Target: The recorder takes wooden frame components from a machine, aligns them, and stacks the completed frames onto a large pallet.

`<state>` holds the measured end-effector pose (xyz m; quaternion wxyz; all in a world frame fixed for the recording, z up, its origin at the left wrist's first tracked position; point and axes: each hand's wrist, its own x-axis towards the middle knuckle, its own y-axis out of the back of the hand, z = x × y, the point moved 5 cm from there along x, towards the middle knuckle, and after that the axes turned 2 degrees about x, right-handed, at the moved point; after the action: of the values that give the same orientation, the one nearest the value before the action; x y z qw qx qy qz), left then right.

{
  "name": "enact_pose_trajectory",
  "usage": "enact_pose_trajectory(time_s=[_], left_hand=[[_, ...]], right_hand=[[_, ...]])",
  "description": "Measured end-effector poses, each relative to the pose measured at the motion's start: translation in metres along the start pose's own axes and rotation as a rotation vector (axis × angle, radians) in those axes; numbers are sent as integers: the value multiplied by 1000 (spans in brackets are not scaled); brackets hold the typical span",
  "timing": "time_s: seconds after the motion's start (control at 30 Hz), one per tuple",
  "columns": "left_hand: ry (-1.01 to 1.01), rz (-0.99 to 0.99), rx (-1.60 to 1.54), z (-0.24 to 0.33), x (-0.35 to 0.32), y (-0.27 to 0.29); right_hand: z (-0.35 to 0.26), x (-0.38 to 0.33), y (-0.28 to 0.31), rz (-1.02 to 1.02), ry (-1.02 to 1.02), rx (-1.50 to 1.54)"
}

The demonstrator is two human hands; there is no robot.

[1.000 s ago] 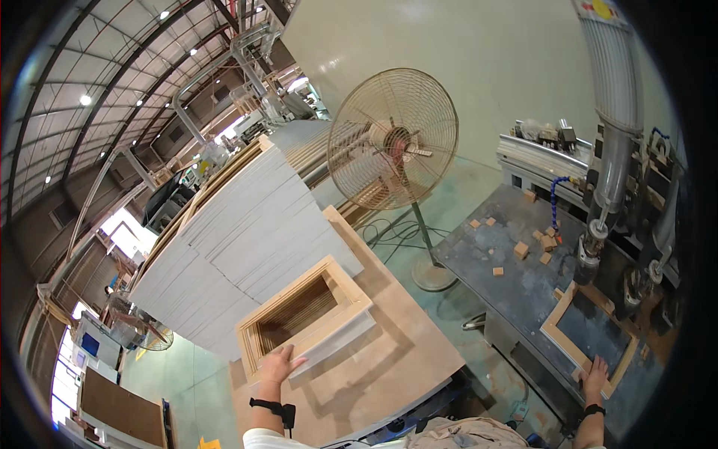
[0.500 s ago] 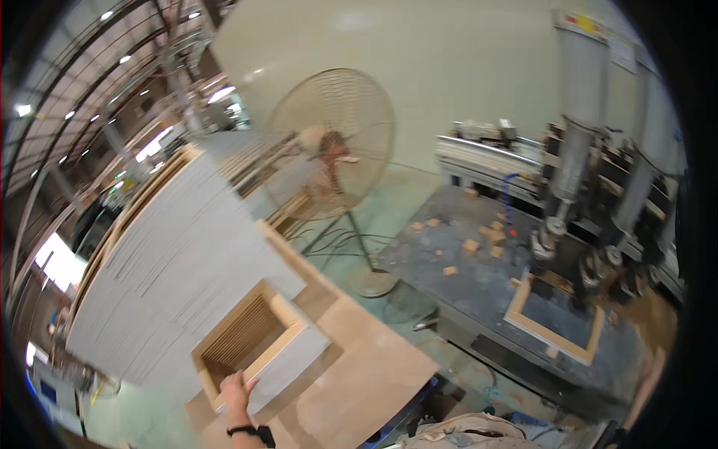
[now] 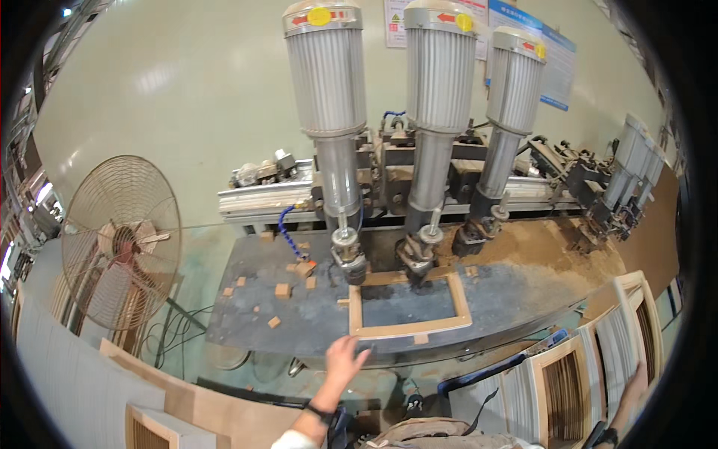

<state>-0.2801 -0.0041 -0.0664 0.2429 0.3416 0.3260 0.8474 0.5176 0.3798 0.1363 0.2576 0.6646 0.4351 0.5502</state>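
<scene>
A rectangular wooden frame [image 3: 410, 329] with a pale front edge lies flat on the dark machine table [image 3: 250, 310], its far side beneath the machine heads. My left hand [image 3: 345, 361] is just short of the frame's near left corner, thumb apart from the fingers, holding nothing that I can see. On the far right, my right hand [image 3: 634, 388] rests along the side of a stack of similar frames [image 3: 615, 352]; its fingers are partly lost against the stack, so their grip is unclear.
Upright grey motors [image 3: 325, 82] stand over the table's far side. Small wood blocks [image 3: 283, 290] and sawdust [image 3: 546, 251] lie on it. A caged floor fan [image 3: 123, 239] stands left, with cables by its base. More stacked frames [image 3: 149, 426] are at lower left.
My view has swung right, from the left stack and fan to the machine table. My left hand has left the stacked frame and come to the frame on the table.
</scene>
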Motion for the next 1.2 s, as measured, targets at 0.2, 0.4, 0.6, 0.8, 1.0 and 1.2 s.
enact_pose_trajectory(time_s=[0.2, 0.4, 0.6, 0.8, 1.0, 1.2], left_hand=[[102, -649, 386, -14, 34, -162], [-174, -424, 481, 15, -15, -169], [-206, -633, 206, 35, -90, -105], [-66, -743, 322, 53, -128, 44], [304, -537, 625, 69, -197, 209], [707, -91, 1095, 83, -322, 350]], right_hand=[[-273, -51, -2, -135, 402, -35], [-438, -69, -97, -588, 1135, 148], [-527, -158, -288, -751, 1352, 347], [-563, -212, -394, -758, 1318, 428], [-584, -232, -450, -610, 1329, 524], [-570, -241, -475, -631, 1291, 520]])
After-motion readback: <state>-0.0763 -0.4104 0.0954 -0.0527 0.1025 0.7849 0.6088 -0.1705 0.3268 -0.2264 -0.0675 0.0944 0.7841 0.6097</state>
